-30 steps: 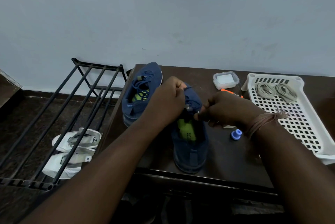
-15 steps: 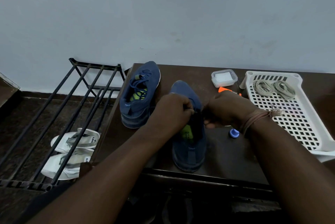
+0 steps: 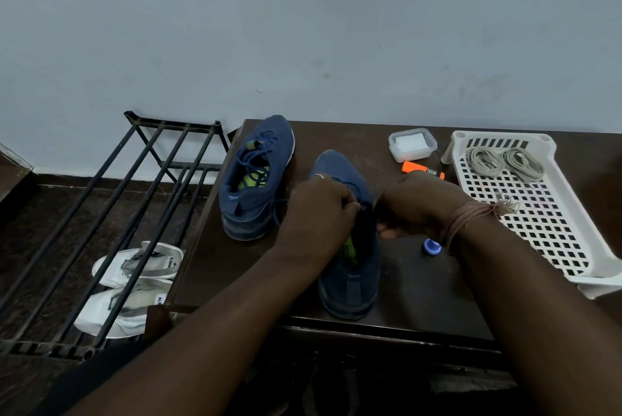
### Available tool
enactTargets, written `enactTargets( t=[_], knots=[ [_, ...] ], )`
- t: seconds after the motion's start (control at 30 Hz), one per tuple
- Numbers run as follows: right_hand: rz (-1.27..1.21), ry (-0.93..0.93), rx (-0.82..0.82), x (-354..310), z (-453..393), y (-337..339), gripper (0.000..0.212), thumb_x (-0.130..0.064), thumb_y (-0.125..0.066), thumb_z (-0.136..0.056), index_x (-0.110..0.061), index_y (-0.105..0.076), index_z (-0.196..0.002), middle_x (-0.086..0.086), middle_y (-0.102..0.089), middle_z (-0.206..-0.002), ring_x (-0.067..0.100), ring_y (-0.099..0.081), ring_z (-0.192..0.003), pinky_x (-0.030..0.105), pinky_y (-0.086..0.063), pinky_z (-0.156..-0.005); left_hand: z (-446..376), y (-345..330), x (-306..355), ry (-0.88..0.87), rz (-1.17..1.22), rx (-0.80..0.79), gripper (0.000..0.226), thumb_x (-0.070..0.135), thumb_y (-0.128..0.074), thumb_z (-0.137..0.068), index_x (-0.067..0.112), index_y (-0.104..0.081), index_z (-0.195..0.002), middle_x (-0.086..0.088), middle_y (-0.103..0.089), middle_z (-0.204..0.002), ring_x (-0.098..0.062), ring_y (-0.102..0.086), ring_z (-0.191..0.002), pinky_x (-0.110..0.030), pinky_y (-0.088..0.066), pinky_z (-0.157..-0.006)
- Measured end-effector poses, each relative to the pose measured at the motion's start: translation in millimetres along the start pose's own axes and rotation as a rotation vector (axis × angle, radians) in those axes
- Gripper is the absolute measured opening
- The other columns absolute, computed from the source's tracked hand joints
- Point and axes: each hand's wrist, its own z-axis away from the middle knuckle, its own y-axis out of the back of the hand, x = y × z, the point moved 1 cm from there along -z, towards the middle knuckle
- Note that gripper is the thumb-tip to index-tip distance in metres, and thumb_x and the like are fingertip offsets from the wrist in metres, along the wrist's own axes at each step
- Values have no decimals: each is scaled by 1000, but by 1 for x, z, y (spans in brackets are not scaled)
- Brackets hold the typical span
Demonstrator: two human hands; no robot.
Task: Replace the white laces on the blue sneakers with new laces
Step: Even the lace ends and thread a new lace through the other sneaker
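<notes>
Two blue sneakers stand on a dark table [image 3: 420, 287]. The left sneaker [image 3: 252, 180] carries a dark blue lace. The near sneaker [image 3: 350, 274] points away from me. My left hand [image 3: 319, 210] pinches a dark lace end at an eyelet near the top of the near sneaker's tongue. My right hand [image 3: 414, 207] grips the sneaker's right side at the collar, fingers curled; whether it also holds lace is hidden. Two coiled pale laces [image 3: 505, 161] lie in a white perforated tray [image 3: 545, 230] at the right.
A small clear lidded box [image 3: 412, 144], an orange marker [image 3: 422, 169] and a small blue cap [image 3: 432, 246] lie on the table between sneaker and tray. A black metal rack [image 3: 111, 213] stands to the left, with white sandals [image 3: 134, 281] on the floor beneath it.
Both hands came down from a raised pull and now sit lower on the near sneaker's opening. The lace end that stuck up above the left hand a second ago is gone from sight.
</notes>
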Motion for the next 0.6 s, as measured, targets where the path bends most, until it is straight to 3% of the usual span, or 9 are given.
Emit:
enactTargets(
  t=[0.23,0.43,0.6],
  knots=[
    [1,6,-9,-1,-2,1,17,0,-55,-98,4,-62,-83,15,-65,-53,24,-67,-53,36,-62,-63,2,-1,2,29,-38,22,19,27,-67,-88,15,-80,-79,-3,-69,-83,-15,-63,-77,-33,-54,-71],
    [-2,10,-26,-1,1,1,18,-1,-55,-98,4,-61,-82,19,-66,-67,25,-66,-56,31,-60,-55,5,-4,3,54,-99,17,22,26,-61,-88,12,-76,-81,-3,-60,-93,-19,-60,-79,-26,-38,-65],
    [-97,-8,-86,0,-2,-3,17,-7,-55,-100,4,-59,-89,18,-62,-70,25,-64,-61,36,-61,-65,4,-4,1,22,-48,22,20,30,-66,-88,17,-80,-84,-3,-65,-91,-17,-61,-84,-34,-52,-73]
  ],
)
